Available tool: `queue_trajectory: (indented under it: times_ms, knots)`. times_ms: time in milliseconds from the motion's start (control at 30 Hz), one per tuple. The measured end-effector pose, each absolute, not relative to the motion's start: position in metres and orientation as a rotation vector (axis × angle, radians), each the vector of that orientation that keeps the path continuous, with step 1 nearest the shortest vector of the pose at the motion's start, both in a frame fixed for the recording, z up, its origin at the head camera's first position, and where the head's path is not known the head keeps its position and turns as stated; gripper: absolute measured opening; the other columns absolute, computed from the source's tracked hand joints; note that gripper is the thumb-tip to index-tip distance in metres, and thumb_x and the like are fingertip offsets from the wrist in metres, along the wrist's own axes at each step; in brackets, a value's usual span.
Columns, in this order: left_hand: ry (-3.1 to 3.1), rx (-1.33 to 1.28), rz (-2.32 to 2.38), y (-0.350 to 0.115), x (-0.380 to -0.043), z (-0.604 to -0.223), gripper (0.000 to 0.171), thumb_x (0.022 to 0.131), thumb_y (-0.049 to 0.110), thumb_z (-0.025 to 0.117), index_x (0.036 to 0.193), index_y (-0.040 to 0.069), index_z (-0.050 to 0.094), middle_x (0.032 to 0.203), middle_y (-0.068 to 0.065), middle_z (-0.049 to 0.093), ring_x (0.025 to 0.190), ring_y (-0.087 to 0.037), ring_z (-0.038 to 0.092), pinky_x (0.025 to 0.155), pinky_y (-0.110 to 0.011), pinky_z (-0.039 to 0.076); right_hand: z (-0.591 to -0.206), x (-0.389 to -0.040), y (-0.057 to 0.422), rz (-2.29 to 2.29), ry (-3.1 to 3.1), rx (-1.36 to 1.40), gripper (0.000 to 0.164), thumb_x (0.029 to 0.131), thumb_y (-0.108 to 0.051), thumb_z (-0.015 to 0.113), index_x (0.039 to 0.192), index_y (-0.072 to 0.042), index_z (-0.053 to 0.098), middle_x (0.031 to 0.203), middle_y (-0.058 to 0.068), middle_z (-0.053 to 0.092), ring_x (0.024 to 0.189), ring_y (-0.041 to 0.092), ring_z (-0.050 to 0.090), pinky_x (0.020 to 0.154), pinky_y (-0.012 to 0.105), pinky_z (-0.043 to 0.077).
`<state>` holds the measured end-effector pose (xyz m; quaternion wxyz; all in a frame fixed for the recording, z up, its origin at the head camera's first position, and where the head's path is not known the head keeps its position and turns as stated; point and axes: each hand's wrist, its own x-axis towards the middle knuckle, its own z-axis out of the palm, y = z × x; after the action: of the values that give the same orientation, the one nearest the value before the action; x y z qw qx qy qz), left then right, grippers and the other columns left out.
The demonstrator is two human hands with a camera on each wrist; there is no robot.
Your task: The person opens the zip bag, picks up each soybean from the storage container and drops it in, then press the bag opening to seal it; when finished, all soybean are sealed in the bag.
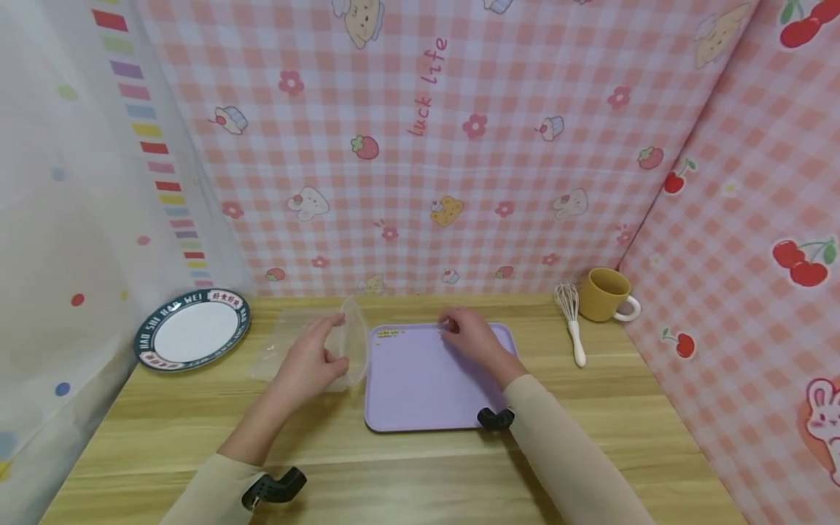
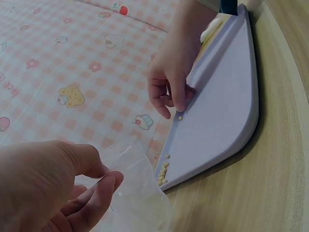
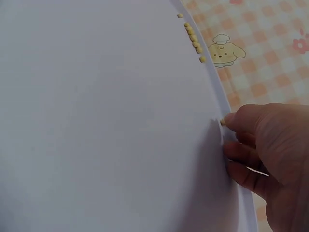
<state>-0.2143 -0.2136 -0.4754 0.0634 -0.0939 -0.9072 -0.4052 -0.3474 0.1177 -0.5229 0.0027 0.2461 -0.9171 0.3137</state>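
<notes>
In the head view, my left hand is at the left of the lilac tray, pinching the edge of a clear plastic bag between thumb and fingers. The bag's mouth stands up beside the tray's left rim. My right hand reaches over the tray's far rim with loosely bent fingers. In the right wrist view, a small yellow soybean is at the tip of its thumb, close to the rim. Several more soybeans lie in a cluster along that rim, in the tray's far left corner.
A white plate with a dark green lettered rim is at the left. On the right are a whisk with a white handle and a mustard-yellow mug. Patterned cloth stands behind the wooden table.
</notes>
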Motion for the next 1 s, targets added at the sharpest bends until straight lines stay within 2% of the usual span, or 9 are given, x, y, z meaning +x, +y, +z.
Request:
queue_trajectory:
  times_ms: [167, 533, 1000]
  knots:
    - [-2.745, -0.281, -1.215, -0.2136, -0.2145, -0.4752, 0.083, 0.087, 0.000, 0.081, 0.163, -0.002, 0.046, 0.159, -0.024, 0.052, 0.076, -0.012, 0.066, 0.066, -0.027, 0.060, -0.5255, -0.3476, 0.1161, 1.012, -2.870, 0.773, 0.013, 0.098, -0.002, 0.080, 0.110, -0.007, 0.078, 0.095, 0.003, 0.069, 0.089, 0.018, 0.064, 0.082, 0.038, 0.057]
    - [-2.761, -0.269, -1.239, -0.2123, -0.2133, -0.4756, 0.082, 0.089, -0.001, 0.081, 0.163, -0.001, 0.046, 0.159, -0.023, 0.052, 0.076, -0.014, 0.065, 0.064, -0.028, 0.060, -0.5281, -0.3453, 0.1126, 0.959, -2.900, 0.741, 0.006, 0.101, -0.003, 0.079, 0.107, -0.005, 0.081, 0.098, 0.005, 0.070, 0.091, 0.020, 0.066, 0.084, 0.039, 0.059]
    - [-2.742, -0.272, -1.234, -0.2104, -0.2141, -0.4769, 0.082, 0.088, -0.002, 0.081, 0.163, -0.002, 0.047, 0.159, -0.023, 0.053, 0.073, -0.010, 0.066, 0.063, -0.026, 0.059, -0.5273, -0.3432, 0.1106, 0.968, -2.921, 0.704, 0.004, 0.101, -0.008, 0.080, 0.098, -0.008, 0.079, 0.091, 0.001, 0.069, 0.084, 0.015, 0.062, 0.077, 0.034, 0.056]
